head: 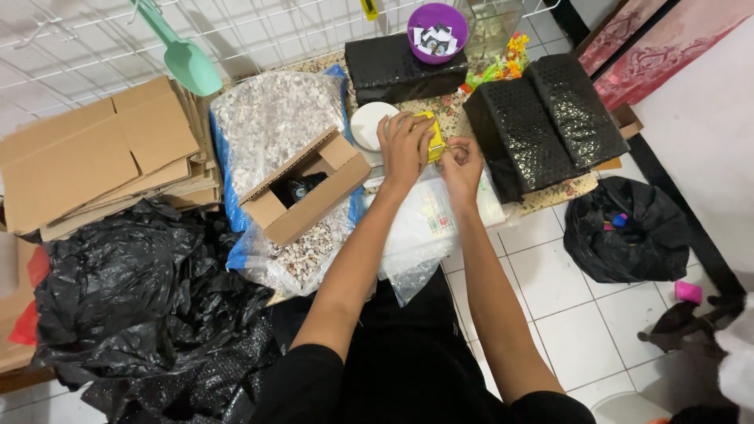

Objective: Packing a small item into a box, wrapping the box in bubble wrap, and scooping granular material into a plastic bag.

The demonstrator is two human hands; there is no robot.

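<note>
Yellow tape dispenser [432,135] over white-tiled floor [585,314]

White tiled floor [581,314] carries a black rubbish bag [620,232], a pink cup [688,292] — and crumpled black plastic [133,298].

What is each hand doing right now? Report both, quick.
Left hand: closed around the small yellow rectangular object, gripping it from the top.
Right hand: fingers curled beside the same object; whether it grips cannot be told.
</note>
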